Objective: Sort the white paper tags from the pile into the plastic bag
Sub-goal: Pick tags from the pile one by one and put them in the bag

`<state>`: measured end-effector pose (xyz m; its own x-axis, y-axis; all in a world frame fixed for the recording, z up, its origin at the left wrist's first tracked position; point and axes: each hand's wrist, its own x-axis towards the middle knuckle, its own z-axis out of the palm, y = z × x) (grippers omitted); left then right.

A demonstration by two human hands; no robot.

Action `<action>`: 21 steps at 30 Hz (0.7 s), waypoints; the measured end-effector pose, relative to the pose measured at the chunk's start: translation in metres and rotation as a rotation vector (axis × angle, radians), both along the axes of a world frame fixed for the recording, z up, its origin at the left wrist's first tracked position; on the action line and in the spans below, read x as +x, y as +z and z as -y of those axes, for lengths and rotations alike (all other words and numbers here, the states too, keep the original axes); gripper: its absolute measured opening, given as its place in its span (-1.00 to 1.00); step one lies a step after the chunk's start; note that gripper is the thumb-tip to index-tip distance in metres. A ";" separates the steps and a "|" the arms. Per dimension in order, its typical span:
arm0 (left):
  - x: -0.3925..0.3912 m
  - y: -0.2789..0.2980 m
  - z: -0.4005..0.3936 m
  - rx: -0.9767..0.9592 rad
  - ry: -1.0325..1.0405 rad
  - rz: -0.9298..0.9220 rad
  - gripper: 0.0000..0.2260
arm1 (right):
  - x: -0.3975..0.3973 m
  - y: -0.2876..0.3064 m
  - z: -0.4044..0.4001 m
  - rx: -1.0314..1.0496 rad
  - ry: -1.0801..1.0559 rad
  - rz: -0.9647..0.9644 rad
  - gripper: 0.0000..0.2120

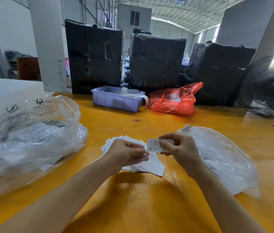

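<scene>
Right now the right hand (181, 148) holds one tag (156, 145) at frame centre, just above the pile (151, 165). Thumb and forefinger pinch the tag's right half; the printed left half sticks out free toward the left hand (128, 152). Tag's long axis runs roughly left-right across the frame, face toward the camera.

Left hand sits just left of the tag, over the pile. Its fingers (139, 151) are curled, tips pointing right, close to the tag's lower left corner. Can't tell whether they touch the tag, pinch a sheet from the pile, or hold nothing; blur at the fingertips.

Key relation: the nearest bag (222, 158) lies flat on the table (149, 207) immediately right of the right hand, spreading toward lower right of the frame. Its top edge, with print, is at upper left of the bag, just behind the right hand's knuckles. Can't see whether that mouth is open. The right hand is clearly the nearer one to it; my guess is a short move right drops the tag, and the left hand may need to lift the mouth.

A second bag (32, 137), bigger and crumpled, fills the left of the frame with printed slips inside; well apart from the tag. Which bag is the target I can't say for sure.

Pile is fanned out, many tags left, so the job is far from done.
</scene>
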<state>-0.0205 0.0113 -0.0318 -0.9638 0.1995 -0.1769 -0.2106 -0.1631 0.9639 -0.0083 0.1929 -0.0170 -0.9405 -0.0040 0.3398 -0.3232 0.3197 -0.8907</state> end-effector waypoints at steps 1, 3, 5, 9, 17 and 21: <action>0.000 0.000 0.000 0.005 0.000 -0.004 -0.88 | 0.000 0.000 0.001 -0.025 -0.015 -0.021 -0.86; 0.000 0.000 0.000 0.008 -0.002 -0.009 -0.85 | -0.001 0.000 0.002 -0.025 -0.035 -0.065 -0.84; 0.000 0.000 0.000 0.010 -0.001 -0.014 -0.84 | 0.000 0.000 0.003 0.021 -0.048 -0.099 -0.84; -0.001 0.000 -0.001 0.016 0.004 -0.020 -0.87 | 0.000 -0.001 0.003 0.088 -0.048 -0.115 -0.83; 0.000 0.000 -0.001 0.010 0.011 -0.038 -0.92 | 0.001 -0.001 0.003 0.128 -0.056 -0.114 -0.82; -0.001 0.001 -0.001 0.033 0.024 -0.043 -0.92 | 0.000 0.000 0.002 0.021 -0.057 -0.068 -0.84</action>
